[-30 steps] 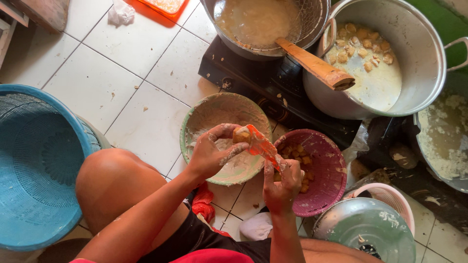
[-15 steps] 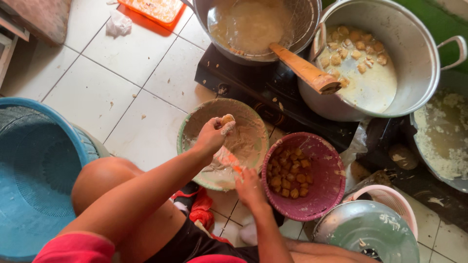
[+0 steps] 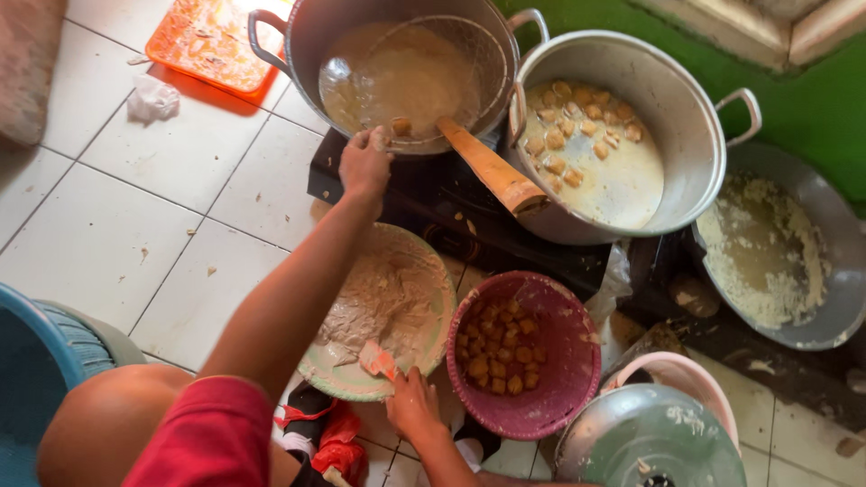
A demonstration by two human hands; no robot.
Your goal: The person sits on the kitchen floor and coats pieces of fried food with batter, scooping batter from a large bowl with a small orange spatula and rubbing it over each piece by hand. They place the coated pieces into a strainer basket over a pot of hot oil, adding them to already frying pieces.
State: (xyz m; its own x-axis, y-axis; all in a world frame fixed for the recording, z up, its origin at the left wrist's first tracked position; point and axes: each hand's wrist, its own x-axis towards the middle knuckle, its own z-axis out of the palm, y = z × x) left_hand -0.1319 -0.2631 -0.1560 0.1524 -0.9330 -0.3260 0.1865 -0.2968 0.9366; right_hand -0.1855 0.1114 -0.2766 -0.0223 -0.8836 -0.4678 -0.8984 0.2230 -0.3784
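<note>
**Left hand now at the frying pan; right hand stays at the batter bowl**

Head view, change since the earlier frame: the left hand has moved from the green bowl up to the rim of the frying pan. Its fingertips pinch a small battered piece at the edge of the oil.

Head view, holdings:
- Frying pan: cloudy oil, a wire skimmer resting inside, its wooden handle pointing out over the stove.
- Green bowl: pale batter smeared across it. The right hand grips a small spatula at the near rim.
- Pink bowl, just beside the green one: small brown cubes heaped at the bottom.
- Steel pot: pale liquid with tan chunks floating.
- Grey basin, far right: crumbly white dough.
- Orange tray, upper left: crumbs.
- Blue basket, lower left, contents hidden.
- Metal lid, bottom edge.
</note>
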